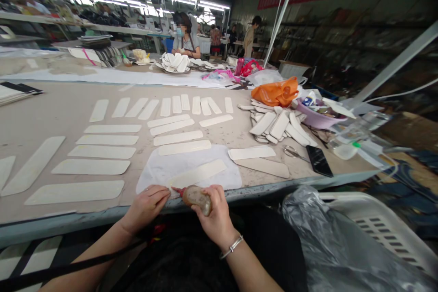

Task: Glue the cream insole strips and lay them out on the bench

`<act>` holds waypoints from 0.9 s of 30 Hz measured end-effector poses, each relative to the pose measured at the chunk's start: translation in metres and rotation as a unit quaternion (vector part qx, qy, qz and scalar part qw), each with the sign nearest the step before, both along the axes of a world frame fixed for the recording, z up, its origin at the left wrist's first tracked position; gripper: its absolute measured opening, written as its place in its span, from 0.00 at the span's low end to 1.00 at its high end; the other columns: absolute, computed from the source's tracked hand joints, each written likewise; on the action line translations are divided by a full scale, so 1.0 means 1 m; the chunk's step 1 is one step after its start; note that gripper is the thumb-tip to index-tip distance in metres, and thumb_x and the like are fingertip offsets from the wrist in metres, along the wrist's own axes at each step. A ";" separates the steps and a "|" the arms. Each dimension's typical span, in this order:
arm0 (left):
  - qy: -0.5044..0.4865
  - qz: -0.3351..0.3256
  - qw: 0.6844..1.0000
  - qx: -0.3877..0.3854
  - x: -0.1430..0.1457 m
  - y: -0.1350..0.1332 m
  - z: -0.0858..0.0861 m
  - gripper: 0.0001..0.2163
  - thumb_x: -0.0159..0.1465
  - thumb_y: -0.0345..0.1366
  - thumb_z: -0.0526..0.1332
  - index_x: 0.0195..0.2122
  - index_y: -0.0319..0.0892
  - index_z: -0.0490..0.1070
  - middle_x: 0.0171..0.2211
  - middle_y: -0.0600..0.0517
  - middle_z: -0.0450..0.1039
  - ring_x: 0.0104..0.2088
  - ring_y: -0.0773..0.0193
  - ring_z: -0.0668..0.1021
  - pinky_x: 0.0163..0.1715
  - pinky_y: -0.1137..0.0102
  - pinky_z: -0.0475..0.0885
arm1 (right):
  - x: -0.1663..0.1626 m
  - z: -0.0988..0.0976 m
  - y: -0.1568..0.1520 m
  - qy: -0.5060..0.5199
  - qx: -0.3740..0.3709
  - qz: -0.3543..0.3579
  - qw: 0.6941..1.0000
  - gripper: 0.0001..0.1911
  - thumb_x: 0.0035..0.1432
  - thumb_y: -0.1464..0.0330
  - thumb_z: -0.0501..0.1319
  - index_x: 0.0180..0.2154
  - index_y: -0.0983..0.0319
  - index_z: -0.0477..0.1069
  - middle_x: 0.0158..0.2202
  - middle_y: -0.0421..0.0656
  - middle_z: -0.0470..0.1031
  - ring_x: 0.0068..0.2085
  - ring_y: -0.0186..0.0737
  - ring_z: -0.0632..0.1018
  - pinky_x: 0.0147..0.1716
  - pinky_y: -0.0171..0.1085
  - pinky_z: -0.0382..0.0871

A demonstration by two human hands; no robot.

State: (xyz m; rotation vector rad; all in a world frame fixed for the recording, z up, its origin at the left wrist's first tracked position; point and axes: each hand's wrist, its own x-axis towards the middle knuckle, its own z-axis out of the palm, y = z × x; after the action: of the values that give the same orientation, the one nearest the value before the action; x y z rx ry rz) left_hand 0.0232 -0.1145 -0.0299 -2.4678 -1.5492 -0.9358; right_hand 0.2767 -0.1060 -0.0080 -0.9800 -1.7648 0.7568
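In my right hand point(217, 214) is a squeeze glue bottle point(197, 200), cloudy and brownish, tipped on its side. Its red nozzle points left, at the near end of a cream strip point(201, 172). My left hand point(147, 205) has its fingers pressed together at that same end of the strip; what they pinch, if anything, is too small to make out. The strip lies on a white sheet point(147, 171) at the table's front edge. Two more pieces, a white strip point(251, 152) and a greyish strip point(265, 167), overlap to the right of it.
Several cream strips point(94, 166) lie in rows on the table point(119, 89). Toward the right are a strip pile point(278, 123), scissors point(292, 151), a phone point(319, 160), an orange bag point(277, 92) and a purple basin point(318, 118). A co-worker point(185, 39) sits across the table.
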 end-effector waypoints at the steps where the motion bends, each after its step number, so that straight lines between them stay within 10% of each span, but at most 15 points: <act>1: -0.001 0.000 1.000 0.001 0.001 0.000 0.000 0.08 0.65 0.33 0.57 0.34 0.42 0.76 0.34 0.50 0.78 0.36 0.66 0.77 0.41 0.69 0.74 | 0.002 0.001 -0.001 -0.002 -0.003 0.002 1.000 0.22 0.51 0.75 0.65 0.47 0.56 0.64 0.44 0.45 0.64 0.45 0.43 0.71 0.47 0.44 0.71; 27: 0.077 0.005 0.989 -0.128 -0.008 0.012 0.005 0.13 0.66 0.38 0.53 0.35 0.44 0.77 0.37 0.50 0.77 0.38 0.64 0.77 0.42 0.71 0.72 | 0.074 -0.008 0.038 -0.125 0.112 -0.270 0.948 0.18 0.55 0.71 0.62 0.48 0.60 0.65 0.46 0.50 0.62 0.48 0.50 0.68 0.48 0.53 0.70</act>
State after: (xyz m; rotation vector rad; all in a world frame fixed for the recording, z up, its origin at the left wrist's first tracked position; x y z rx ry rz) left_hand 0.0151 -0.1021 -0.0250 -2.6229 -1.7226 -0.5581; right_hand 0.3504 -0.0685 -0.0160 -1.3625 -1.6293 0.0838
